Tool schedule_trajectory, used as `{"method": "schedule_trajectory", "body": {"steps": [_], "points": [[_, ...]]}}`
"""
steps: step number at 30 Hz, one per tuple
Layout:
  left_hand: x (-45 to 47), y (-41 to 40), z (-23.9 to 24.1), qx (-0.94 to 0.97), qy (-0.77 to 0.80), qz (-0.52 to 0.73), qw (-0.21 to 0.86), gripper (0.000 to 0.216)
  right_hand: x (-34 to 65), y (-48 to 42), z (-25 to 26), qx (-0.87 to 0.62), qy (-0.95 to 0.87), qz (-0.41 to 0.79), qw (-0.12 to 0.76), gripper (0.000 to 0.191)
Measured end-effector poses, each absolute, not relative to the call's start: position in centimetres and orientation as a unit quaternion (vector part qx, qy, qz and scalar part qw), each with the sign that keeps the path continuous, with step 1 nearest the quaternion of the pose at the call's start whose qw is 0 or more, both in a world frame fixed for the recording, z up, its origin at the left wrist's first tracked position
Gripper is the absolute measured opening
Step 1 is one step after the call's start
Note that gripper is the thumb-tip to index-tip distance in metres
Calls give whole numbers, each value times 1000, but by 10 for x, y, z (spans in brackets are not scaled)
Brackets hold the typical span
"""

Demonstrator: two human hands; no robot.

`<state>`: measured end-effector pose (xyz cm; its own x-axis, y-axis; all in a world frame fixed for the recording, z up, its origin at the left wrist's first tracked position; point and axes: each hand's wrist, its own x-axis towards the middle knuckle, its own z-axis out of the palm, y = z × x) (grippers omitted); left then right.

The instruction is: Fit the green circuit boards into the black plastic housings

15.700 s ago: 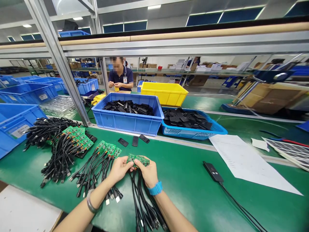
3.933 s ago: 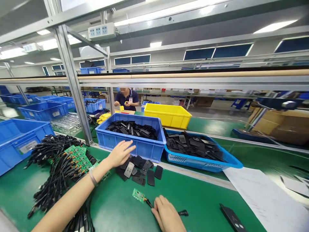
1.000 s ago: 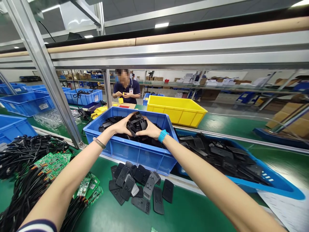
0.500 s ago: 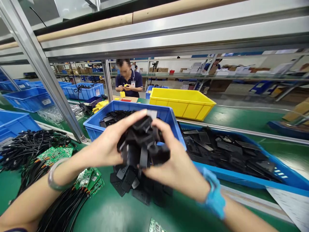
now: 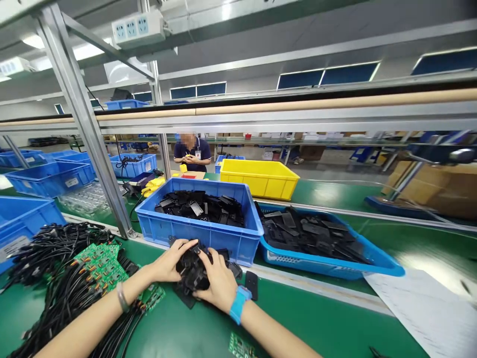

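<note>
Both hands are wrapped round a heap of small black plastic parts [image 5: 194, 271] low over the green bench, in front of the blue bin. My left hand [image 5: 173, 262] grips the heap from the left, and my right hand [image 5: 219, 281] closes on it from the right. More black pieces lie under and behind the fingers; one flat black piece [image 5: 252, 285] rests apart to the right. The blue bin [image 5: 201, 236] behind holds many similar black parts. Left of my hands lie green circuit boards [image 5: 102, 263] with black cables [image 5: 55, 298] attached.
A light-blue basket [image 5: 316, 266] of flat black pieces stands right of the bin, with a yellow bin [image 5: 259, 179] behind. Paper sheets [image 5: 425, 308] lie at the right. A metal post [image 5: 85, 119] rises at the left. Across the bench a person [image 5: 192, 151] handles something yellow.
My hands have come down with the black parts, from in front of the bin's opening to the bench before it. The view has tilted upward, and the bin's contents now show.
</note>
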<state>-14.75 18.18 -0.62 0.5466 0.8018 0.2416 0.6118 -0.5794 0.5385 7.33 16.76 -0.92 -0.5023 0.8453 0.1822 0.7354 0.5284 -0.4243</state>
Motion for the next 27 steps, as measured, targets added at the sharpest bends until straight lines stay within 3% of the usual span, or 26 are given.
{"method": "schedule_trajectory", "body": {"steps": [4,10,14,16,20,23,27], "points": [[-147,183,-8,866,417,185,204,109,73,162,-9,-495,-854,107,119,111],[-144,175,7,836,526,31,152,117,76,160,7,-526,-842,118,-13,139],[-142,162,26,815,567,30,114,103,92,152,30,-508,-850,139,2,138],[-139,145,38,803,590,41,79,89,111,138,40,-501,-854,136,32,117],[-116,83,54,777,626,62,15,56,160,90,39,-517,-844,134,42,39],[-84,17,44,791,608,19,64,26,189,52,16,-534,-832,147,40,23],[-45,-61,3,799,560,-25,217,74,210,18,-22,-547,-822,129,90,9]]}}
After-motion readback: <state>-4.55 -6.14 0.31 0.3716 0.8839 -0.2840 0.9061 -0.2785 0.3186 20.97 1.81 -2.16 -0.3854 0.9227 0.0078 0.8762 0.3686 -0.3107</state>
